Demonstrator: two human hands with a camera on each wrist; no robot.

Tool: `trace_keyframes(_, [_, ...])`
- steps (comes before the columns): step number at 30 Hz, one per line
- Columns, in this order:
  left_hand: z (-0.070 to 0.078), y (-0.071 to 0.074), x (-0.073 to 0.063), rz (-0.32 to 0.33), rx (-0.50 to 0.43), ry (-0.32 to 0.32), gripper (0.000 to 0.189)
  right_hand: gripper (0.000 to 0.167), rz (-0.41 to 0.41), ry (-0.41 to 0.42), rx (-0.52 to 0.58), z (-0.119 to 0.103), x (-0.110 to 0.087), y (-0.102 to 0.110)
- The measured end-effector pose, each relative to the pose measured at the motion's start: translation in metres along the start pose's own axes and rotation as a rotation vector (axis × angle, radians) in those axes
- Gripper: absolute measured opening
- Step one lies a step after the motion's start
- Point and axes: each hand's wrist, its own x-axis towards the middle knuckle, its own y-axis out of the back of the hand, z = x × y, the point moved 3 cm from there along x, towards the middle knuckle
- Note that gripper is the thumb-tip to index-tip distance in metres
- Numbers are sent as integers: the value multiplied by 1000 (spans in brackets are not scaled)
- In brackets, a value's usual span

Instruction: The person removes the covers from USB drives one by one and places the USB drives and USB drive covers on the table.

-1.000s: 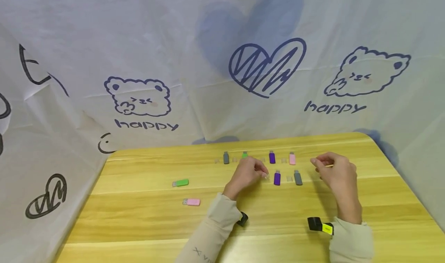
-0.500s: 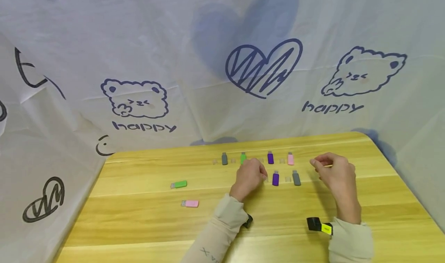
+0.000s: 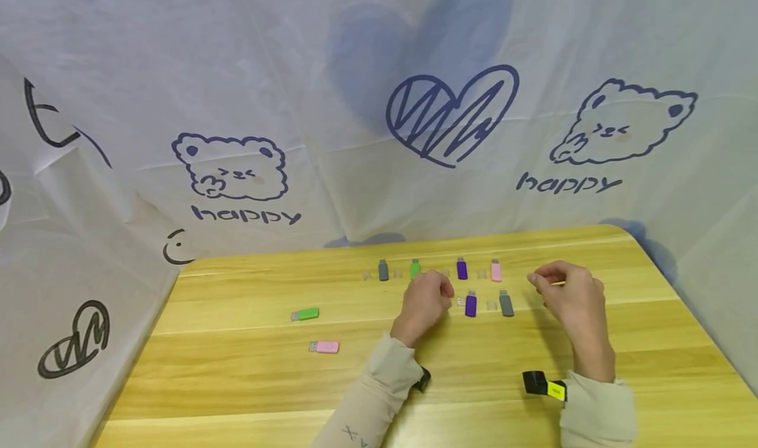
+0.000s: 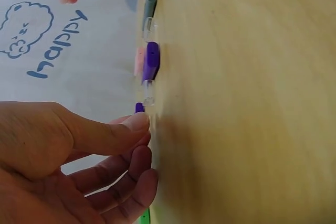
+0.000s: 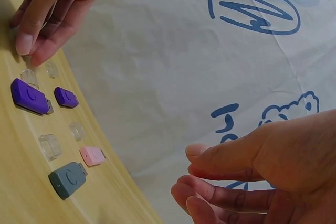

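Observation:
My left hand (image 3: 425, 306) is low over the table, its thumb and fingertips just left of a clear cap (image 3: 460, 301). Nothing shows between those fingers. The cap lies beside a purple USB stick (image 3: 470, 304) in the front row. Right of that stick come another clear cap (image 5: 50, 146) and a grey USB stick (image 3: 506, 303). My right hand (image 3: 573, 303) hovers to the right of the sticks, loosely curled and holding nothing. In the right wrist view its thumb (image 5: 196, 150) and fingers are apart.
Behind stands a row of USB sticks: grey (image 3: 383, 270), green (image 3: 415, 268), purple (image 3: 462, 269) and pink (image 3: 495, 271), with clear caps between. A green stick (image 3: 308, 314) and a pink stick (image 3: 327, 347) lie at left. A printed cloth (image 3: 331, 106) hangs beyond the table.
The left hand has moved slightly right and set the clear cap down beside the front purple USB stick, letting it go. The right hand has stayed nearly still.

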Motion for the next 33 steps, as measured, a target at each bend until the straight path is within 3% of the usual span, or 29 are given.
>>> trace_keyframes(5, [4, 2, 0, 0, 1, -7, 10, 23, -5, 8, -5, 0, 0, 1])
trace_keyframes(10, [12, -7, 4, -35, 25, -38, 4, 23, -18, 13, 2, -1, 0, -1])
trace_keyframes(16, [12, -14, 5, -46, 124, -58, 5, 23, -38, -3, -2, -3, -1, -5])
trace_keyframes(20, [9, -7, 6, -59, 177, -105, 11, 20, -15, 29, -12, -7, 1, -3])
trace_keyframes(27, [2, 3, 8, -145, 211, -230, 20, 21, -36, 26, -14, -12, 2, -6])
trace_keyframes(33, [-9, 18, -1, -164, 130, -200, 18, 19, -29, 70, -18, -13, -2, -7])
